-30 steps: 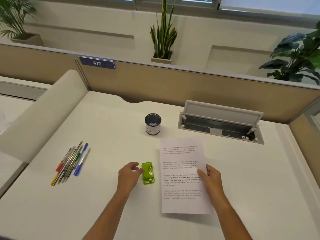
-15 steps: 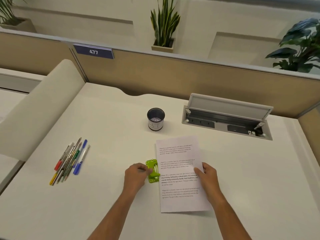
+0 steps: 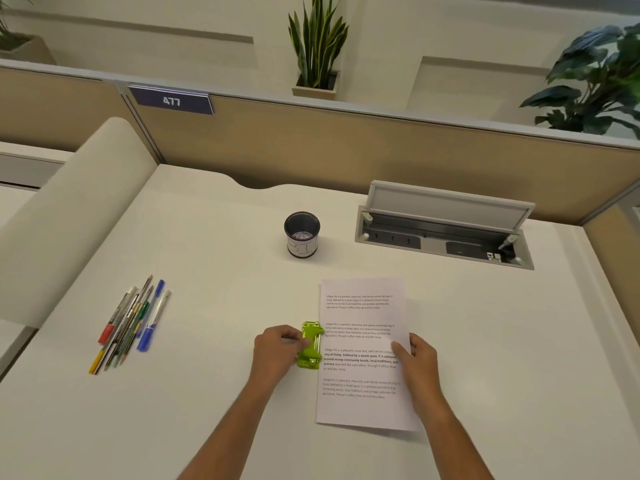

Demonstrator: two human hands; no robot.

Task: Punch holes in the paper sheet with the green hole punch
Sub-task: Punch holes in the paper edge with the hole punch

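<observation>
Pale and wide, the desk (image 3: 207, 237) is filling most of the view, with a tan partition (image 3: 346, 143) running along its far edge and carrying a blue plate marked 477 (image 3: 171, 100); two leafy plants (image 3: 317, 39) (image 3: 595, 77) are standing on the ledge behind it. A dark cup (image 3: 302, 234) is sitting near the middle of the desk, and a cable box (image 3: 445, 233) is lying just to its right with the lid propped up. A bunch of pens (image 3: 130, 323) is lying well apart on the left. The paper sheet (image 3: 363, 313) is lying near the front edge, right of centre, with bare desk stretching out on both sides. The green hole punch (image 3: 310, 344) is sitting against the sheet's left edge. The left hand (image 3: 277, 351) is gripping the punch with curled fingers, while the right hand (image 3: 417, 358) is pinching the sheet's right edge, thumb on top.
</observation>
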